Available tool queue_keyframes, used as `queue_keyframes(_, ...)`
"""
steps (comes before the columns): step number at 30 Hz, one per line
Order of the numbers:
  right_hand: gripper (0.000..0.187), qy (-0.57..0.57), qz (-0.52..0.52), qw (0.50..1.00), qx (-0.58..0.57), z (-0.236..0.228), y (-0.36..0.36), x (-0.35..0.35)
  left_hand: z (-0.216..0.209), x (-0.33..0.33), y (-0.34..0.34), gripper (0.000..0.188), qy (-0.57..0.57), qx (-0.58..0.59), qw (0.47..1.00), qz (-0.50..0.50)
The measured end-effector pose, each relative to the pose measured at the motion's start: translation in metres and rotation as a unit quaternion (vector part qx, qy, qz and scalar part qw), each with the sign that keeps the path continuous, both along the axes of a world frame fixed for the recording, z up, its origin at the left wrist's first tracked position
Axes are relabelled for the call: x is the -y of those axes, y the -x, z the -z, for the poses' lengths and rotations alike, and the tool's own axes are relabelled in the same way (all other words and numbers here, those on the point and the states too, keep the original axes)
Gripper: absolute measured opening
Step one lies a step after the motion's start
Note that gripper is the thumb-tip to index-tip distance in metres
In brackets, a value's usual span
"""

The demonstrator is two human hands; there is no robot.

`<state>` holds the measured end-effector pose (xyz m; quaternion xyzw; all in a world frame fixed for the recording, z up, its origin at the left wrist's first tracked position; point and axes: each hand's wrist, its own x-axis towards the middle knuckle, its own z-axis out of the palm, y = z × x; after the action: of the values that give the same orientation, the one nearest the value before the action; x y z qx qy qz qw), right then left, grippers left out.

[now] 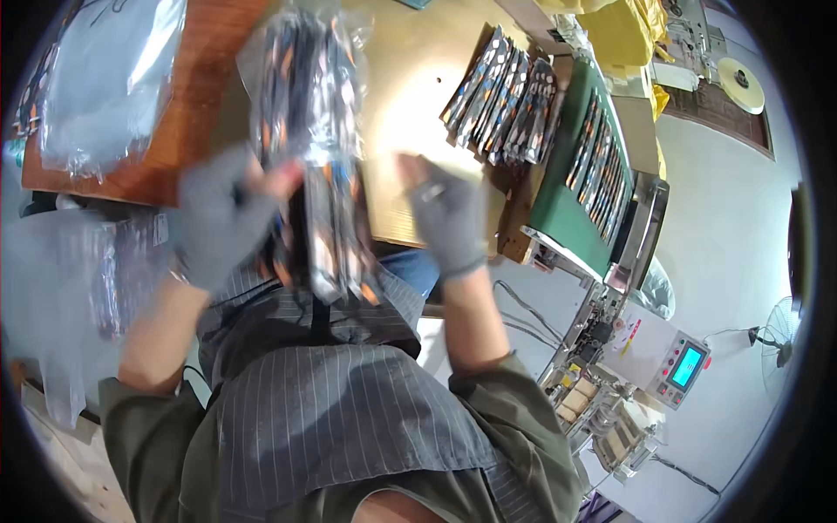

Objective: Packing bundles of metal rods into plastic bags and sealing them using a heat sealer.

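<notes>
In front of me, a clear plastic bag [309,96] holds a long bundle of dark, patterned flat packets [336,231]. The bundle reaches from the table over its near edge toward my apron. My left hand [222,209], in a grey glove with bare fingertips, is closed at the bundle's left side, thumb against the bag. To the right of the bundle and apart from it, my right hand [446,213], gloved alike, hangs over the table edge. Its fingers are curled in and blurred, and nothing shows in them.
Several similar packets [501,96] lie in a row at the far right of the table. Beside them runs a green conveyor belt [580,174] carrying more packets, with a machine and control box [676,366] nearer me. Empty clear bags [109,78] lie at the left.
</notes>
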<state>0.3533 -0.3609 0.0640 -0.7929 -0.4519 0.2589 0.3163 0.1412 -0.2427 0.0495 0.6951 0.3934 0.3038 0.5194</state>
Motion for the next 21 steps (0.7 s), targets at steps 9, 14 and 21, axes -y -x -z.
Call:
queue_keyframes(9, 0.059, 0.264, 0.407, 0.838, 0.249, 0.057, -0.258, -0.034, 0.039, -0.069, -0.024, 0.039, -0.086, -0.061, 0.994, -0.032)
queue_keyframes(14, 0.045, 0.127, 0.426, 0.845, 0.296, 0.069, -0.196, -0.067, 0.056, -0.068, -0.016, 0.04, -0.078, -0.034, 0.993, -0.076)
queue_keyframes(21, 0.059, -0.019, 0.293, 0.949, 0.111, 0.071, -0.123, -0.103, 0.048, -0.074, -0.015, 0.039, -0.046, -0.044, 0.996, -0.057)
